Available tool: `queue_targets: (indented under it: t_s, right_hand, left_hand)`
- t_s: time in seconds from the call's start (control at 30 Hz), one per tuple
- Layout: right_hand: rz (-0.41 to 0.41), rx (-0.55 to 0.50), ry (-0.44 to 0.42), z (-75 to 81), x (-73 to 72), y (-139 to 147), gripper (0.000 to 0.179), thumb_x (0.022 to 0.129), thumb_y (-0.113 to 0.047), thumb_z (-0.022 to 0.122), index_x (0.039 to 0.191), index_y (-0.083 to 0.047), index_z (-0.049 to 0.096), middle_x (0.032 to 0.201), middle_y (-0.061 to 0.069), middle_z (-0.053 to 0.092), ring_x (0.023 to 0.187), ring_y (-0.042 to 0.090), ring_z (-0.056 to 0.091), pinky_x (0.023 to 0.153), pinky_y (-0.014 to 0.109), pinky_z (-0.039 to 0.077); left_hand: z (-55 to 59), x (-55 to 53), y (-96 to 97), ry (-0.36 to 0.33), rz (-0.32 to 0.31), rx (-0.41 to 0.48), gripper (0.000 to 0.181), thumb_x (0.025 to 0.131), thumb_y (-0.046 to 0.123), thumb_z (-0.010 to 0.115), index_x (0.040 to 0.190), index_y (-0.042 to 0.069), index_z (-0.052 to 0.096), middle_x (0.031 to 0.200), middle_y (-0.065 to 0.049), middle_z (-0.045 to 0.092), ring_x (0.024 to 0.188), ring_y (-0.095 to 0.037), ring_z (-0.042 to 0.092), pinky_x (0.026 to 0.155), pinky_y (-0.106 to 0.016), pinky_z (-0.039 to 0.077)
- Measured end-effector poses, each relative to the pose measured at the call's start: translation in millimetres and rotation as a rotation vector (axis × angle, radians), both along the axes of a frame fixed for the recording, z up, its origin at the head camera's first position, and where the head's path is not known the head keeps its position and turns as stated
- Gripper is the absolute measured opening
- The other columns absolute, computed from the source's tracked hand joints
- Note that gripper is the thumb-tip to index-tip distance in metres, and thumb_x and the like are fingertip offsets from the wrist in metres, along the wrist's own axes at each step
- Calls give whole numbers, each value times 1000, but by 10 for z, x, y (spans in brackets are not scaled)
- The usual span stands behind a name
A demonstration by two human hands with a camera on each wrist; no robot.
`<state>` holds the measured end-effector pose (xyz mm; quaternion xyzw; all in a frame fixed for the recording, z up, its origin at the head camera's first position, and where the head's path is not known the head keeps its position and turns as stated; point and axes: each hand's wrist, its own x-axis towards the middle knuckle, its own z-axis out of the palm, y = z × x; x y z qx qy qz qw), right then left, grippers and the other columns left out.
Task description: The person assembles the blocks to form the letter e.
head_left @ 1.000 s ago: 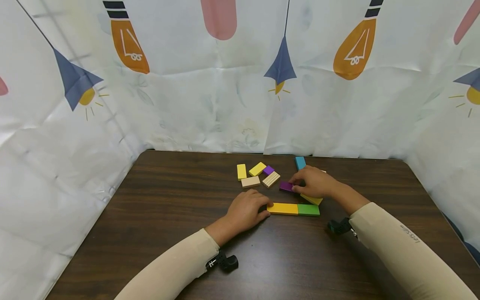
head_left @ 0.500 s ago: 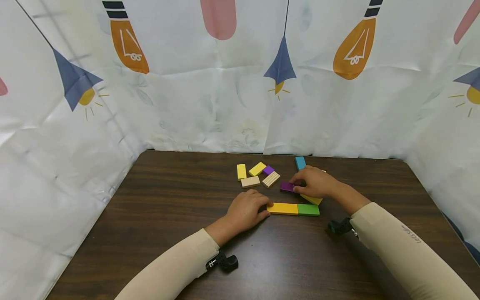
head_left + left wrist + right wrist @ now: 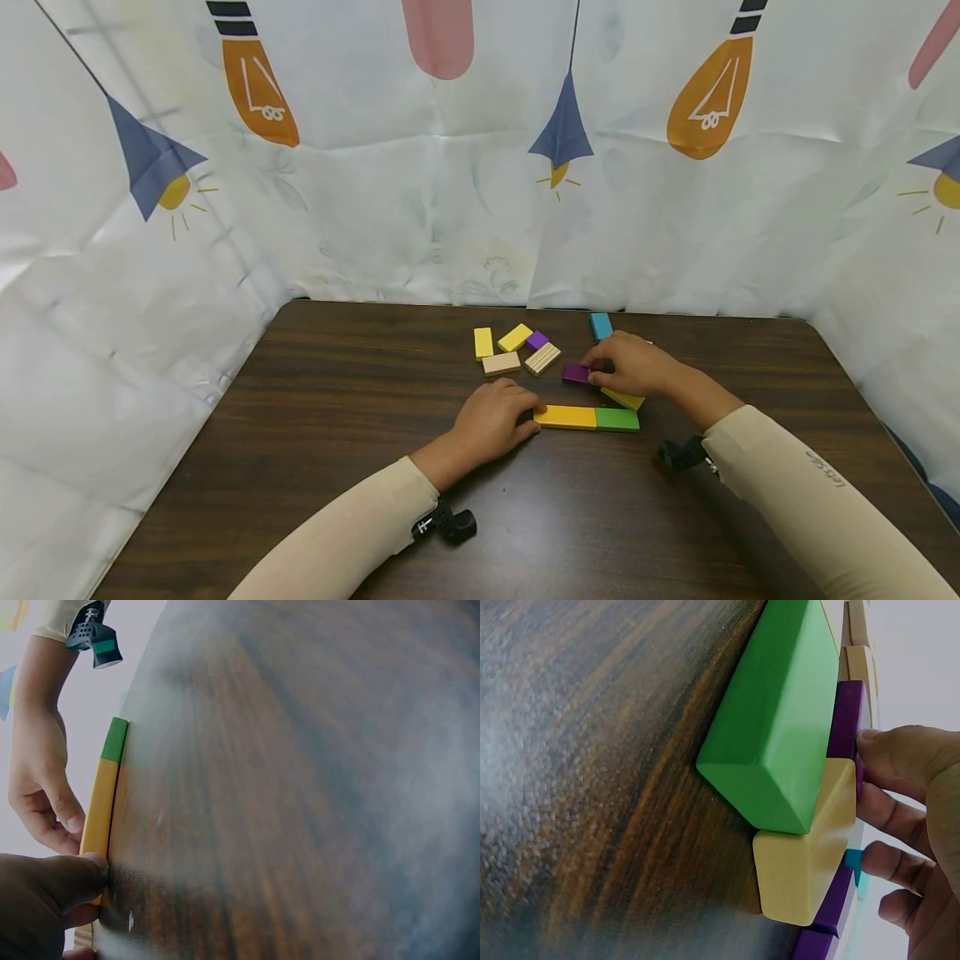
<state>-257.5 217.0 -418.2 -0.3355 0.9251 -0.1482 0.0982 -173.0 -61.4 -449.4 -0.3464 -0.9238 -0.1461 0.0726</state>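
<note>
1. The right hand (image 3: 633, 364) is held part-closed, with the purple block (image 3: 576, 374) pinched between thumb and forefinger; the other fingers are loosely bent, and nothing is seen in their hold.
2. The left hand (image 3: 487, 425) is closed to a narrow pinch at the 9 o'clock end of the orange block (image 3: 566, 417).
3. With 12 o'clock taken as away from the person, the purple block is placed at 12 from the orange block, a gap being left between them. Whether it is lifted at all cannot be told.
4. The purple block is probably best kept level, with thumb and forefinger set opposite each other. The orange block should be held still, so that its joint with the green block (image 3: 617, 420), at 3, is not opened.
5. Below the right hand, at 4 from the purple block, the slanted yellow block (image 3: 624, 399) could easily be brushed; a slight lift before any sideways move is advised.
6. At 10, travel is limited by the ridged block (image 3: 542, 359); at 1, by the blue block (image 3: 600, 326), near the far edge of the table (image 3: 360, 400). More open surface is offered towards 6, past the orange block.
</note>
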Motion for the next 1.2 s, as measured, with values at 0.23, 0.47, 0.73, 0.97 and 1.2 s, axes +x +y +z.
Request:
queue_targets:
  t_s: [0.23,0.47,0.73,0.97,1.2]
  right_hand:
    - [-62,-16,14,34,-35,49,28,99,-28,70,123,-14,75,118,0,71,109,25,58,95,49,49]
    - [-114,-66,48,89,-110,153,33,99,-24,70,126,-4,72,111,6,71,99,25,63,86,50,53]
    - [-232,-97,10,41,-208,337,38,99,-24,69,131,-3,68,124,14,69,119,38,56,95,58,49]
    - [-291,-68,16,13,-296,410,42,99,-28,69,131,-1,67,126,18,68,122,41,53,98,59,46]
    - [-303,-49,11,-5,-416,352,53,98,-35,70,136,2,63,128,21,66,121,42,57,98,60,47]
  left_hand:
    - [4,-5,3,5,-2,-1,18,93,29,78,110,22,77,109,8,74,105,-20,64,89,-38,53]
    - [-4,-11,6,8,-3,-7,19,93,28,78,111,22,77,110,9,74,107,-20,64,90,-38,53]
    - [-11,-4,13,5,-4,-6,20,93,29,78,111,23,77,111,9,74,107,-20,64,90,-38,52]
    - [-18,-8,15,7,-4,-3,19,93,29,78,111,23,77,111,9,74,107,-20,64,91,-39,52]
    - [-10,-3,18,10,0,-2,19,93,29,78,111,23,77,111,9,74,107,-20,64,90,-38,52]
